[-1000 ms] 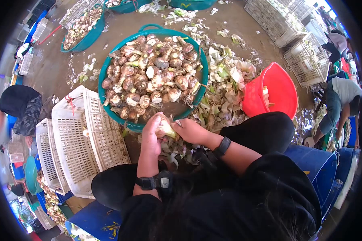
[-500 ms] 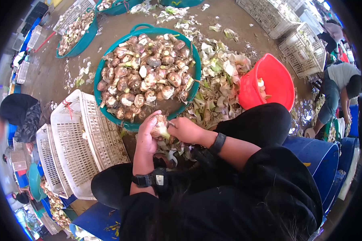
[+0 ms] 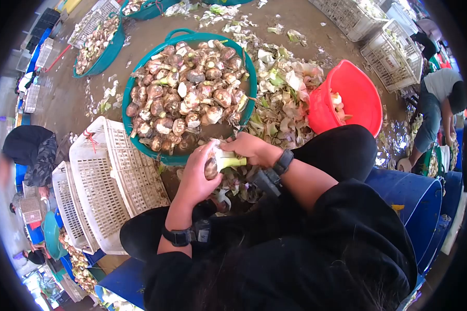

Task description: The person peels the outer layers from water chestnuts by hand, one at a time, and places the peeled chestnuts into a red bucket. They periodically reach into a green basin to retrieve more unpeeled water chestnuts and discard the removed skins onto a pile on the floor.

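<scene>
Above my lap, my left hand [image 3: 198, 168] is wrapped round a bulb with brown skin [image 3: 210, 169], its pale green stem [image 3: 234, 161] pointing right. My right hand [image 3: 250, 146] is closed, its fingertips against the upper side of the bulb, where a pale surface shows. Whether a small tool sits in those fingers is hidden. Just beyond both hands stands a green tub [image 3: 251, 78] heaped with brown-skinned bulbs [image 3: 192, 93]. A red basin [image 3: 360, 98] with a few pale peeled pieces [image 3: 338, 106] inside tilts beyond my right knee.
Peeled leaves and skins [image 3: 280, 98] lie heaped between tub and basin. White plastic crates [image 3: 101, 181] stand at my left; a blue barrel [image 3: 407, 194] lies at my right. Co-workers bend over at the left [image 3: 33, 150] and right [image 3: 441, 98]. Further crates [image 3: 392, 57] stand behind.
The bulb has turned in my left hand, so its stem now points right. My right hand has moved slightly up and right, to the bulb's upper side.
</scene>
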Tool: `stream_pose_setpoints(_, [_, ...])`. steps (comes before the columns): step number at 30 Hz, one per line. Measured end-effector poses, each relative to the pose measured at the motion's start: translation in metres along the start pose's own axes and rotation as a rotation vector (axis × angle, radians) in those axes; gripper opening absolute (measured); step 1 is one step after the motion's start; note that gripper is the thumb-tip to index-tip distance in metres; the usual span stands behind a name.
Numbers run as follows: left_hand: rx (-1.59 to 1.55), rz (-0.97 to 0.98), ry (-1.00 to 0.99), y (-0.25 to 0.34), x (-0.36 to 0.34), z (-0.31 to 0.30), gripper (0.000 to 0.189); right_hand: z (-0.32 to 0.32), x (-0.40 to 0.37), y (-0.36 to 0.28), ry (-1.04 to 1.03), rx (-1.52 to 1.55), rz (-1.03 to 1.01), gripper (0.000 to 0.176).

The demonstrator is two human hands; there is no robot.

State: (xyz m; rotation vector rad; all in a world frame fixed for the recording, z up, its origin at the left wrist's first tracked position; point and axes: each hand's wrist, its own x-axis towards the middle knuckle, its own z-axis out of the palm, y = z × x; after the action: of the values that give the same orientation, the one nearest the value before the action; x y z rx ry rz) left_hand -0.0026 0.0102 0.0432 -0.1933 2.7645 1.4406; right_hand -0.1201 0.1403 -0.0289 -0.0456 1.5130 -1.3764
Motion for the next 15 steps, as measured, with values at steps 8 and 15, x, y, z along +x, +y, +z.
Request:
stream_pose_setpoints(8, [-0.135, 0.152, 0.371, -0.022, 0.002, 0.014, 0.027, 0.018, -0.029, -0.023, -0.095, 0.689, 0.061, 0.016])
stream_pose_setpoints(15, [-1.329, -0.618, 0.9, -0.064, -0.001, -0.014, 0.037, 0.007, -0.028, 0.04, -0.242, -1.239, -0.384, 0.026])
